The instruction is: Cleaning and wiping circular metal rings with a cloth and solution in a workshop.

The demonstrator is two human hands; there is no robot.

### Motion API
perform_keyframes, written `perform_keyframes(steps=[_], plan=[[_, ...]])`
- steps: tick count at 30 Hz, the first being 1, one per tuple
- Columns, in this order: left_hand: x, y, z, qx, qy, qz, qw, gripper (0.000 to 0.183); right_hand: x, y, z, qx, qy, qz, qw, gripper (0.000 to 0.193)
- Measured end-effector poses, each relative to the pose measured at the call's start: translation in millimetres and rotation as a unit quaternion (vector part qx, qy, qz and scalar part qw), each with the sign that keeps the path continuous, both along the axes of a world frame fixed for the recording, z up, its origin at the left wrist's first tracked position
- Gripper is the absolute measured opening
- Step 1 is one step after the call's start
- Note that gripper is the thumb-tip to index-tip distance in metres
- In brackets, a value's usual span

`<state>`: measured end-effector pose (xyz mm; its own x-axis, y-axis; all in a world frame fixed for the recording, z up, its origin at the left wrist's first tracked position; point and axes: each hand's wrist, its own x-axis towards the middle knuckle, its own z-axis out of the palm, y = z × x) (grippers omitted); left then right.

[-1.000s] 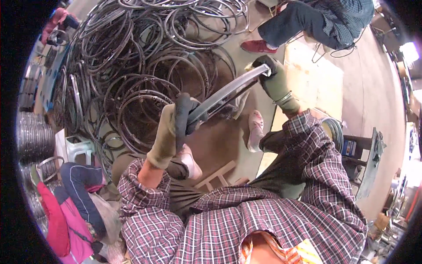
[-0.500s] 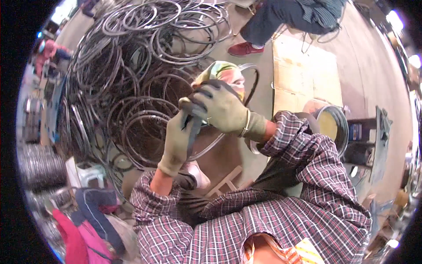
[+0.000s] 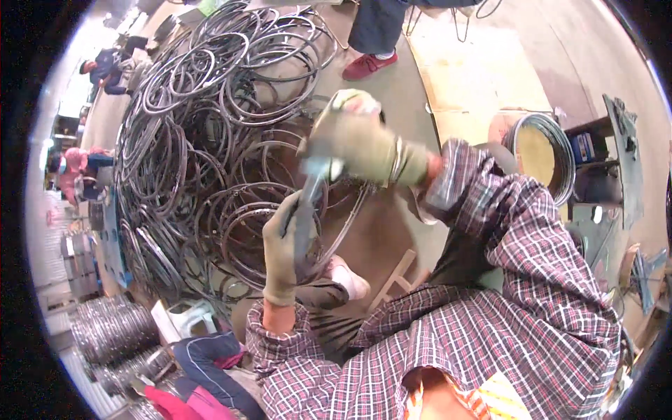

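Note:
My left hand (image 3: 281, 245), in a beige work glove with a dark palm, is held upright with its fingers closed. A smeared bluish-grey piece (image 3: 316, 171) rises from it; its kind is unclear. My right hand (image 3: 357, 154), gloved alike, is above and to the right of it, knuckles up. Motion blurs its fingers, so their grip is hidden. Just beyond that hand shows a multi-coloured, cloth-like thing (image 3: 360, 101), partly covered. Below the hands, a grey metal hoop (image 3: 350, 220) curves down toward my left foot.
A big heap of metal hoops (image 3: 203, 91) fills the left and far left. A person's red shoe (image 3: 369, 66) stands ahead, beside flat cardboard (image 3: 476, 70). At right are a stack of rings (image 3: 560, 157) and a dark shelf (image 3: 595, 168). Wire coils (image 3: 115, 329) lie at lower left.
My hands were together, the right folded over the left's top; now the left has dropped slightly and the right is blurred in motion. The whole view has shifted a little.

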<state>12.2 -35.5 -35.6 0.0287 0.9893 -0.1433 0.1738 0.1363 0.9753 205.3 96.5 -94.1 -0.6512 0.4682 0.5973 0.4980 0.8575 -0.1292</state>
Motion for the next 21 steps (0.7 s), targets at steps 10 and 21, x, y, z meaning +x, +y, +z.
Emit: perform_keyframes(steps=[10, 21], plan=[[-9, 3, -30, 0.055, 0.035, -0.034, 0.997, 0.029, -20, -39, 35, -0.031, -0.034, 0.130, 0.990, 0.030], [-35, 3, -12, 0.050, -0.073, -0.009, 0.996, 0.033, 65, 72, -12, -0.207, 0.175, -0.142, 0.952, 0.017]])
